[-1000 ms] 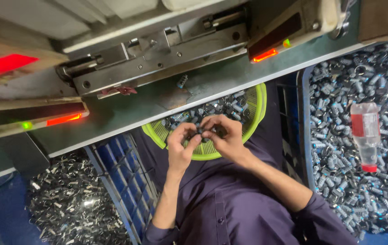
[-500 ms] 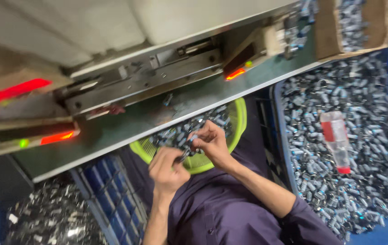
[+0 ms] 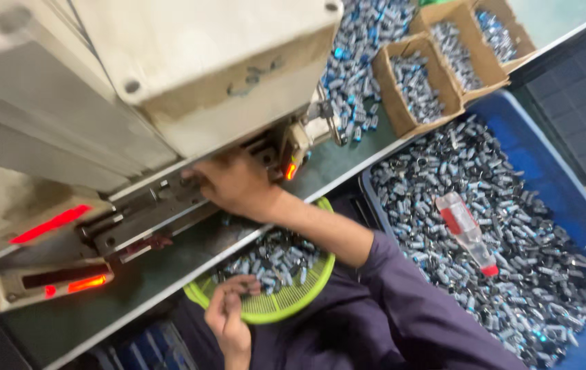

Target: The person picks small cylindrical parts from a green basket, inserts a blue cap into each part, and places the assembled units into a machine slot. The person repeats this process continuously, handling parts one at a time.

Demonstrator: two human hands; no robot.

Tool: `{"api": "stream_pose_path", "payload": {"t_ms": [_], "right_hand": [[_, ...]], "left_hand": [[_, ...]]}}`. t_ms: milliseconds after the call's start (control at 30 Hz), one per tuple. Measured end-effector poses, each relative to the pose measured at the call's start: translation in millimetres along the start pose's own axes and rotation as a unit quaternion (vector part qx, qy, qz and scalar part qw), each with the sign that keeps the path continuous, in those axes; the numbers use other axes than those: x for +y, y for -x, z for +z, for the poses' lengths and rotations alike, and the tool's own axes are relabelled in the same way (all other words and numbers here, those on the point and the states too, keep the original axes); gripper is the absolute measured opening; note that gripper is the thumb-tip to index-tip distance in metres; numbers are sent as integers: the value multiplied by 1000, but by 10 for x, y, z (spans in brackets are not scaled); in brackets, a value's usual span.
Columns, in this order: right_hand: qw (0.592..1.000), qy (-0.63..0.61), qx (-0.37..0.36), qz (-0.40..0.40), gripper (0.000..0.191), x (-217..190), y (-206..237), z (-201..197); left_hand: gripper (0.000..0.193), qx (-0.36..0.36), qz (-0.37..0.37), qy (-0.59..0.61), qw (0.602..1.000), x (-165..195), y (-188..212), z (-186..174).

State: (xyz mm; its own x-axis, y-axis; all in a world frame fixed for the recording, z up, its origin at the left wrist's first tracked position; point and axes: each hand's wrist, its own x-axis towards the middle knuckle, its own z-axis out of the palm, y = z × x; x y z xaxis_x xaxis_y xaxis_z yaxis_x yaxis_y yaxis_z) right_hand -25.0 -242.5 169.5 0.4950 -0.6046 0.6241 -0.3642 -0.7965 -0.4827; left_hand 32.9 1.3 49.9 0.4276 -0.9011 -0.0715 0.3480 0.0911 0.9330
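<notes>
We see the right hand (image 3: 235, 183) stretched out to the metal rail (image 3: 156, 209) under the big pale machine (image 3: 190, 62), fingers curled against it; what they grip, if anything, we cannot tell. The left hand (image 3: 228, 316) sits at the near rim of the green basket (image 3: 286, 301), fingers pinched narrow on a small metal part we cannot make out clearly. The basket holds small metal parts (image 3: 272, 257). Red lights (image 3: 50, 225) glow on the machine's left. To the right, a blue bin (image 3: 567, 205) full of similar parts carries a plastic bottle (image 3: 466, 231) lying on top. Cardboard boxes (image 3: 444, 62) sit beyond.
</notes>
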Motion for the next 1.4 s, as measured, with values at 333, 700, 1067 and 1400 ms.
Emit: {"api": "stream_pose_path", "payload": {"t_ms": [333, 700, 1067, 1400], "right_hand": [[993, -32, -114, -8, 38, 147, 58, 136], [987, -73, -109, -98, 54, -353, 605, -437], [910, -353, -56, 210, 18, -575, 1636, -438], [807, -525, 15, 271, 26, -569, 1926, -85]], "left_hand": [[19, 7, 10, 107, 994, -399, 84, -208], [17, -143, 64, 72, 985, -502, -185, -647], [20, -112, 146, -59, 981, -795, -181, -741], [26, 49, 18, -178, 983, -603, 160, -483]]}}
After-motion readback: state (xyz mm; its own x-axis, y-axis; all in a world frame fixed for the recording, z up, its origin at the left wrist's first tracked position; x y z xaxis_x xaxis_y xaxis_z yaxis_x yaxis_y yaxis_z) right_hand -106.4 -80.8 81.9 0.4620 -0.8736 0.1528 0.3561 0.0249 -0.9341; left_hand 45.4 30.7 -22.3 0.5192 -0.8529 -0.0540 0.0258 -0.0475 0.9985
